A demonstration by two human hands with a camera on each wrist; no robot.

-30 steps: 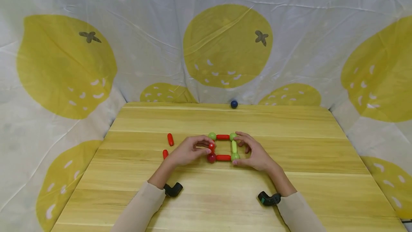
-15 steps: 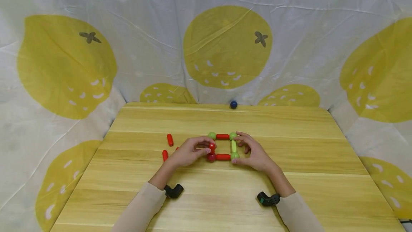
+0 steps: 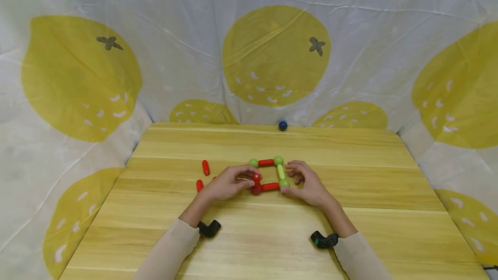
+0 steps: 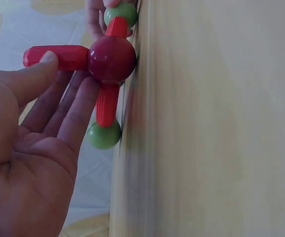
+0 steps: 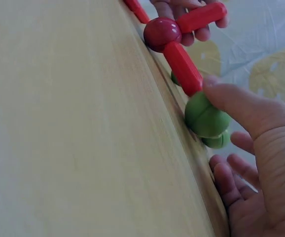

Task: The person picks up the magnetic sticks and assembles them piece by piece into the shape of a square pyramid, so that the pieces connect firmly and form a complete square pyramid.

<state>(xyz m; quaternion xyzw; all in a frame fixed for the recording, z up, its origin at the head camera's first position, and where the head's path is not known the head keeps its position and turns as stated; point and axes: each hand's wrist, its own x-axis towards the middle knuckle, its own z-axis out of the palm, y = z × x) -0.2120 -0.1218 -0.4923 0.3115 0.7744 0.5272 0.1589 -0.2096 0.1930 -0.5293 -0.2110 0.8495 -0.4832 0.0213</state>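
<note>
Tabletop (image 3: 268, 237): yellowish wood grain, banded lengthwise. On it: ball-and-rod frame (image 3: 281, 172), near centre; loose red rods (image 3: 205, 167), left of frame; dark blue ball (image 3: 282, 126) at far edge, well apart.

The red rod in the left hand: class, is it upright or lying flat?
Upright: the left wrist view shows the red rod standing on the dark red ball, pointing away from the tabletop.

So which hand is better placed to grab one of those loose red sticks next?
Probably the left hand: the loose red sticks lie beside it, while the right hand is farther away, at a green ball. But the left would first have to release the upright red stick.
</note>
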